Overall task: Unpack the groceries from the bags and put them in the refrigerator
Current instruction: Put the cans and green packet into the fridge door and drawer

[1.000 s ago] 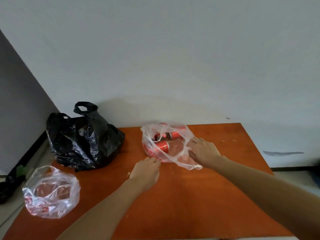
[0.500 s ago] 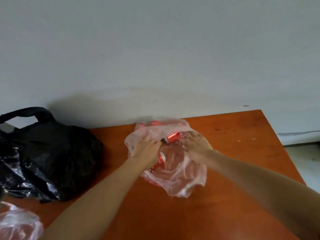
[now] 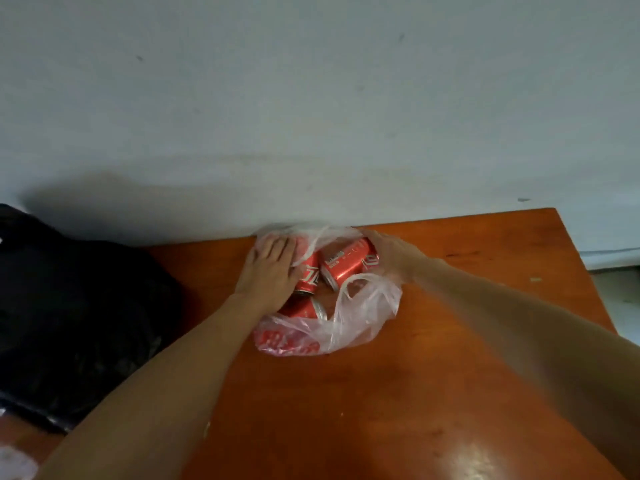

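Note:
A clear plastic bag (image 3: 360,317) with red print lies open on the orange table (image 3: 433,375), near the wall. Three red soda cans show inside: one lying across the top right (image 3: 346,266), one upright at the middle (image 3: 309,276), one lower down (image 3: 304,310). My left hand (image 3: 272,271) lies over the bag's left side beside the middle can, and a strip of the bag's handle runs under its thumb. My right hand (image 3: 389,254) curls round the far right end of the top can.
A black plastic bag (image 3: 79,317) fills the table's left side. A bit of another clear bag (image 3: 15,464) shows at the bottom left corner. A grey wall (image 3: 311,116) stands right behind the table; the table's right edge (image 3: 588,289) drops to the floor.
My head moved closer and right. Both hands pulled the bag's mouth apart, so the cans are now exposed. My right hand went from the plastic to the top can.

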Available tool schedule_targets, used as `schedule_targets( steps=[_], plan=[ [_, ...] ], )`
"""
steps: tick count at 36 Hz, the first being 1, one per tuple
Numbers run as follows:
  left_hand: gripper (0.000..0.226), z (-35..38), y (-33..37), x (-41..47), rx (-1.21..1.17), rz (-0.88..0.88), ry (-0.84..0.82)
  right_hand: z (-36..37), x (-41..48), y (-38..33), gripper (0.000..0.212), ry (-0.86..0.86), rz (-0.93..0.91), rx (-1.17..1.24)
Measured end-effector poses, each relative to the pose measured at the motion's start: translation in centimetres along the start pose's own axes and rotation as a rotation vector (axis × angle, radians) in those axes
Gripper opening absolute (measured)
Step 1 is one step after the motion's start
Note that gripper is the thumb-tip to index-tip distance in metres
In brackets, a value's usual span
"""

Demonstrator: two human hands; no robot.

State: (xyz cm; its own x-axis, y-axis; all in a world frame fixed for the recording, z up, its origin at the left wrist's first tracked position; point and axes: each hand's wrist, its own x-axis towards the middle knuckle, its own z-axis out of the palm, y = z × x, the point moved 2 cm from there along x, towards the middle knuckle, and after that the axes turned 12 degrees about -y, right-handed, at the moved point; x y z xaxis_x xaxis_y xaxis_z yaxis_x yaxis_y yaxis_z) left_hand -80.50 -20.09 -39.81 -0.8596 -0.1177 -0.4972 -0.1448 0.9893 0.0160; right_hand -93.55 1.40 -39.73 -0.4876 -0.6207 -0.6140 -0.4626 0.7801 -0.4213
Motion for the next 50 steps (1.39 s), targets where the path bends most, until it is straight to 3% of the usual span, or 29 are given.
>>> schedule_targets(
  steps=[4, 6, 11, 15, 18, 23, 26, 29, 34, 37, 39, 43, 46, 50],
  plan=[
    [0.066, 0.6, 0.0, 0.0, -0.007, -0.021, -0.001, -1.5, -1.3, -3.4, 0.071, 0.250, -0.156, -0.471],
    [0.066, 0.6, -0.1, -0.1, -0.025, -0.007, -0.001, -0.7, -1.1, -4.4, 0.060, 0.258, -0.271, -0.583],
    [0.067, 0.3, -0.8, -0.8, -0.051, 0.027, 0.048, 2.5, 0.8, -3.2, 0.091, 0.104, -0.155, -0.679],
    [0.066, -0.1, -0.8, -1.9, -0.092, 0.097, 0.067, 2.6, 0.8, -3.7, 0.074, 0.121, -0.041, -0.615],
    [0.067, -0.3, -0.8, -2.8, -0.135, 0.143, 0.087, 2.5, -1.8, -4.1, 0.087, 0.160, -0.046, -0.377],
    [0.066, -0.3, -1.0, -4.0, -0.143, 0.161, 0.131, 2.3, -8.8, -5.4, 0.087, 0.516, -0.186, 0.095],
    [0.066, -0.2, -0.7, -5.2, -0.102, 0.152, 0.156, 4.1, -11.8, -5.5, 0.090, 0.464, -0.012, 0.330],
    [0.069, -0.4, 0.2, -7.2, -0.092, 0.175, 0.196, 7.4, -13.2, -4.8, 0.083, 0.381, 0.157, 0.413],
    [0.038, 0.6, 2.9, -10.6, -0.034, 0.473, 0.479, 12.2, -14.1, -3.7, 0.066, 0.350, 0.307, 0.579],
    [0.041, 2.5, 5.4, -10.3, 0.053, 0.619, 0.342, 14.0, -14.2, -3.5, 0.071, 0.320, 0.372, 0.625],
    [0.058, 3.3, 6.7, -9.4, 0.132, 0.529, 0.178, 15.1, -14.2, -3.3, 0.075, 0.304, 0.419, 0.615],
    [0.057, 3.9, 6.9, -7.6, 0.195, 0.236, -0.017, 17.1, -14.6, -3.2, 0.082, 0.316, 0.452, 0.612],
    [0.066, 4.2, 6.8, -7.5, 0.256, 0.156, -0.090, 18.0, -14.8, -3.1, 0.079, 0.341, 0.481, 0.592],
    [0.072, 5.3, 6.6, -8.4, 0.303, 0.217, -0.053, 18.7, -14.7, -3.0, 0.088, 0.358, 0.474, 0.603]
  ],
)
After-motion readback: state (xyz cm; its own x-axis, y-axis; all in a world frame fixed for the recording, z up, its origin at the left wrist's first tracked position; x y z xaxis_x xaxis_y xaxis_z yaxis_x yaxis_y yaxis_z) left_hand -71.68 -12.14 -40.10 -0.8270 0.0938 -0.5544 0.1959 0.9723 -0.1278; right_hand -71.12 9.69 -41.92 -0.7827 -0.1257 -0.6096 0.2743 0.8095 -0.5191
